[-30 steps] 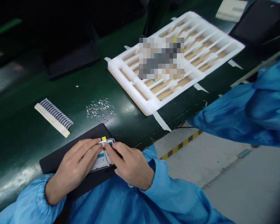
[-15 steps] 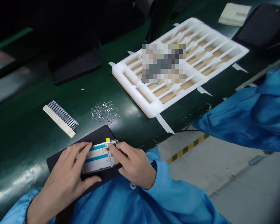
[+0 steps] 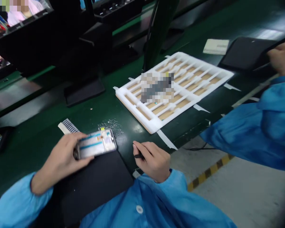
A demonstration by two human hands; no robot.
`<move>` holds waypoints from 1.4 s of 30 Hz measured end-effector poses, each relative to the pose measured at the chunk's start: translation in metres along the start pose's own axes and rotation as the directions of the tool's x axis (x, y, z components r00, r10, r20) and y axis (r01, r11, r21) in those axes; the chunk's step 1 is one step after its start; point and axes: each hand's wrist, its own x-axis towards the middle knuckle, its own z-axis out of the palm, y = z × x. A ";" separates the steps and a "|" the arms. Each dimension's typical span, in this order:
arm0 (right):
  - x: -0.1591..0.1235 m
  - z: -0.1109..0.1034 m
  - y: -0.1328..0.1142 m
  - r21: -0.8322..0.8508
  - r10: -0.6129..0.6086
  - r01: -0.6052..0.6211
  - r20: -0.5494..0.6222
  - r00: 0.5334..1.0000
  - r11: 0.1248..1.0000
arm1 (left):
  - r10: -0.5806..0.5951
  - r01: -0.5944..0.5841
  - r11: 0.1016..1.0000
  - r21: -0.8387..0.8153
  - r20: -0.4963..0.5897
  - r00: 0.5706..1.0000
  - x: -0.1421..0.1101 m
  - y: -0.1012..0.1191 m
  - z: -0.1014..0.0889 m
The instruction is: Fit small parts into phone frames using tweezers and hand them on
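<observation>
We hold a phone frame [image 3: 93, 148] in our left hand [image 3: 64, 150], fingers and thumb gripping its left end, at the far edge of a black mat [image 3: 97, 186] on the green counter [image 3: 124, 150]. Whether the frame touches the mat we cannot tell. Two blue strips [image 3: 91, 145] run along its pale inside, and a yellow tab [image 3: 103, 129] sticks out from its far edge; any print on the tab is too small for us to read.

Our right hand [image 3: 153, 160] is curled around a small dark object [image 3: 139, 156], to the right of the frame and apart from it.

Beyond the frame we see scattered metal bits [image 3: 116, 125] and a paper-backed row of pins [image 3: 70, 125]. Farther right sits a white foam tray [image 3: 153, 127], partly covered by a pixelated patch [image 3: 158, 87] that hides any label. At far right lies a pale card [image 3: 216, 47], its grey markings illegible to us, near a co-worker's hand [image 3: 283, 57].
</observation>
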 end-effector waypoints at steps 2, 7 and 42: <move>0.000 0.003 -0.001 -0.017 0.028 -0.027 0.026 0.999 0.999 | -0.046 0.047 0.996 0.070 -0.028 0.999 0.041 -0.033 -0.009; 0.000 0.002 -0.001 -0.026 0.030 -0.029 0.070 0.997 0.999 | -0.184 0.189 0.978 0.090 -0.056 0.981 0.141 -0.108 -0.023; -0.002 -0.003 -0.004 0.163 0.244 -0.240 -0.004 0.970 0.957 | 0.015 -0.058 0.991 -0.121 -0.329 0.944 0.255 0.090 -0.004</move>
